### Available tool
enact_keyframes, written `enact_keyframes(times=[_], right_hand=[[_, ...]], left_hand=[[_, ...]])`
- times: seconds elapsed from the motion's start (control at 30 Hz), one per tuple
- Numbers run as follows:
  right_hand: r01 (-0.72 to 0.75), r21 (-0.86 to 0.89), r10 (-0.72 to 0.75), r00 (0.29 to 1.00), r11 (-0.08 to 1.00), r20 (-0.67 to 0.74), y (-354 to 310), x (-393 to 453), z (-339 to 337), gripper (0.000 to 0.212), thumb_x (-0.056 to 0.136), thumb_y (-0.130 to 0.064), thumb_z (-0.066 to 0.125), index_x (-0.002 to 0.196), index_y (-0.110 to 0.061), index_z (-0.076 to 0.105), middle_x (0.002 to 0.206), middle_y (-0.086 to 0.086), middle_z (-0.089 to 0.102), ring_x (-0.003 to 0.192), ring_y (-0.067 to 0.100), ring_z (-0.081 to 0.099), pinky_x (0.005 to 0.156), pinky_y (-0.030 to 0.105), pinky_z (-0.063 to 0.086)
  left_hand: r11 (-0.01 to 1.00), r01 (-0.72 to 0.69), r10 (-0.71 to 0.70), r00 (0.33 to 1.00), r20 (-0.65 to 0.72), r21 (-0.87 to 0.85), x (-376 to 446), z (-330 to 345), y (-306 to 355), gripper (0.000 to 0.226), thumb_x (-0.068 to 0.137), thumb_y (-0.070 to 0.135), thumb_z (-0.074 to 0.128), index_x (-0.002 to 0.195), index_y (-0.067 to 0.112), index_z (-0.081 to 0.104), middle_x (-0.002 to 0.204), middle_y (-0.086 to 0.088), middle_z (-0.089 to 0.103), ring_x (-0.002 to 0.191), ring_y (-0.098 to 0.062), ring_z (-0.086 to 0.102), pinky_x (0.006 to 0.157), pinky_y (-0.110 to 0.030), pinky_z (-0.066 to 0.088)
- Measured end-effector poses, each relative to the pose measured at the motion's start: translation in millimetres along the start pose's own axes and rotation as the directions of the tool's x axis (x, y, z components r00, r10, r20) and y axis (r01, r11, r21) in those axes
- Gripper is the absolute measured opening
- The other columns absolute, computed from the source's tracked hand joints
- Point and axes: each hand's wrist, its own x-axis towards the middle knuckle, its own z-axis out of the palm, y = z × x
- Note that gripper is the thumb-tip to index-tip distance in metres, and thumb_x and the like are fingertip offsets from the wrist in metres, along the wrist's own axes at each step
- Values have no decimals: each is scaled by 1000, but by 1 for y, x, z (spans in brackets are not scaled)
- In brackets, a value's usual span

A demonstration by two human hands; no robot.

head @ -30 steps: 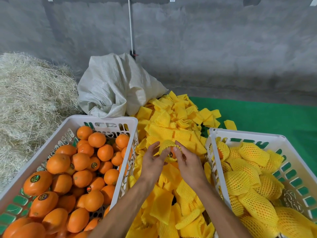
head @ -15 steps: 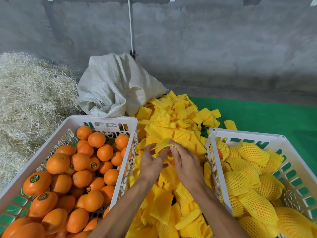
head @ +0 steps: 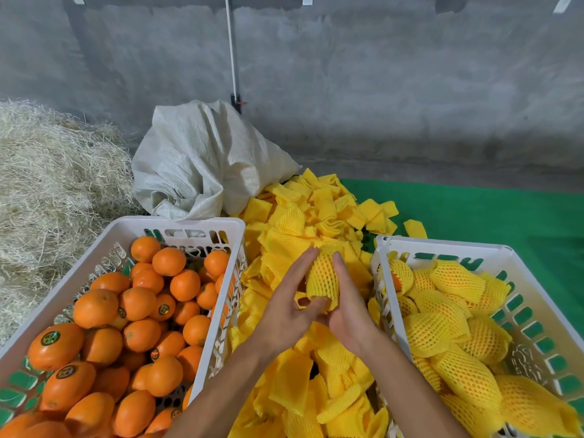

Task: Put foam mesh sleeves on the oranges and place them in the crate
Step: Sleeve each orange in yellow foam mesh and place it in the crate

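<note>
foam mesh sleeves (head: 319, 216), glossy oranges (head: 94, 308), plastic crate (head: 442, 245)

bare grey concrete wall (head: 379, 90) with a thin white pipe (head: 232, 49) running down it; straw heap (head: 53, 191) at left, green mat (head: 489, 216) over the floor at right.
</note>
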Motion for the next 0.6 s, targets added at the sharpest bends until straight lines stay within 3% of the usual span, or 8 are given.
enact_keyframes(times=[0.07, 0.13, 0.17, 0.27, 0.37, 0.47, 0.6], right_hand=[[62, 101, -52, 994, 993, -98, -7, 0, -5, 67, 84, -70, 66, 137, -28, 62, 126, 2, 71, 108, 18, 69, 96, 45, 55], [189, 252, -133, 966, 949, -221, -16, 1, -13, 69, 87, -65, 66, 141, -23, 58, 120, 6, 69, 81, 17, 63, 78, 36, 55], [255, 320, -171, 948, 912, -268, -21, 0, -16, 65, 89, -62, 65, 141, -25, 56, 123, 8, 66, 76, 17, 59, 75, 34, 55], [404, 405, -264, 896, 820, -357, -29, -4, -22, 45, 91, -54, 68, 128, -30, 63, 128, 8, 65, 77, 17, 61, 77, 33, 58], [494, 373, -327, 843, 785, -428, -34, -6, -22, 46, 87, -53, 71, 124, -26, 67, 125, 6, 71, 76, 15, 66, 74, 33, 59], [526, 317, -340, 804, 789, -487, -41, -8, -26, 52, 88, -53, 71, 129, -21, 64, 126, 5, 70, 78, 16, 68, 75, 34, 59], [520, 211, -385, 800, 828, -460, -36, -9, -23, 62, 88, -42, 75, 137, -13, 52, 127, 12, 66, 78, 22, 66, 75, 36, 58]], left_hand=[[976, -105, 93, 993, 72, 191, -1, 1, -5, 73, 103, 26, 65, 163, 33, 23, 171, 16, 14, 158, -5, 12, 125, -28, 25], [935, -119, 83, 989, 120, 333, -3, 2, -10, 72, 107, 42, 54, 164, 37, 12, 171, 21, 0, 159, -8, 10, 125, -38, 30], [934, -80, 38, 991, 126, 349, -4, 2, -11, 71, 107, 48, 50, 164, 41, 8, 170, 26, -5, 157, -12, 17, 120, -43, 38], [925, -25, -13, 995, 97, 379, -4, 0, -15, 68, 106, 57, 46, 162, 46, 9, 167, 32, 0, 144, -25, 44, 107, -47, 50], [930, -23, 4, 999, 53, 368, -1, -1, -22, 64, 106, 52, 49, 161, 43, 18, 167, 27, 12, 151, -8, 31, 112, -45, 47], [939, 0, -1, 1000, 5, 343, 2, -3, -28, 60, 104, 50, 51, 158, 45, 24, 162, 24, 25, 146, -1, 36, 111, -36, 45], [939, -3, 3, 1000, 0, 343, 4, -4, -32, 55, 104, 50, 51, 153, 52, 26, 157, 24, 30, 136, 5, 44, 89, -10, 45]])
